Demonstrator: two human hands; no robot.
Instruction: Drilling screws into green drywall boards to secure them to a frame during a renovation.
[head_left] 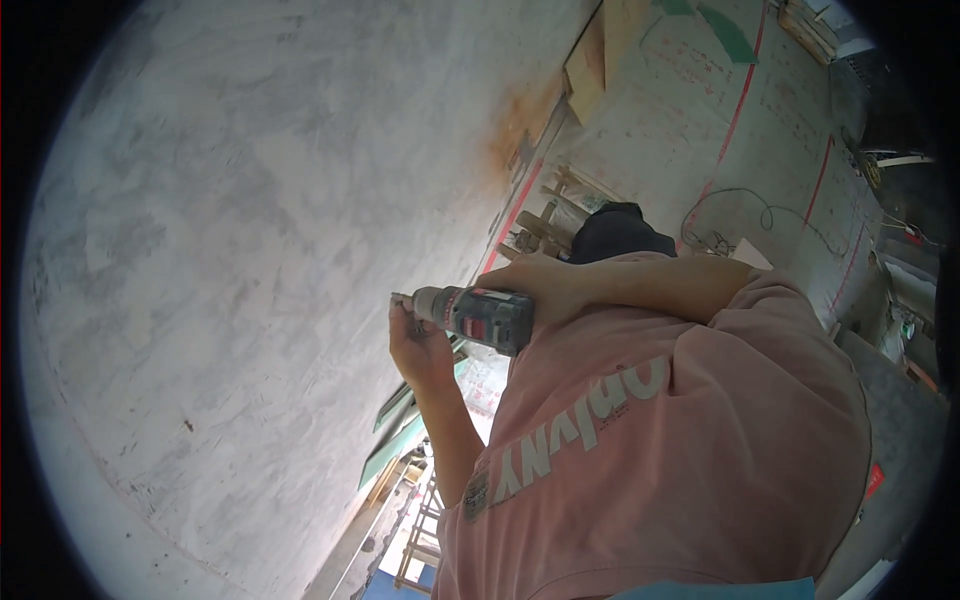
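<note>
Drill [480,315] gets gripped by the right hand [530,285], the left hand [415,340] pinching its bit tip steady against the grey wall [250,250].

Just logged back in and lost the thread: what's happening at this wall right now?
A person in a pink shirt holds a power drill up to a large grey panel wall. The right hand grips the drill body, its tip pointing at the wall. The left hand is at the bit end, fingers pinched just under the tip. Wooden frames lie on the floor below.
</note>
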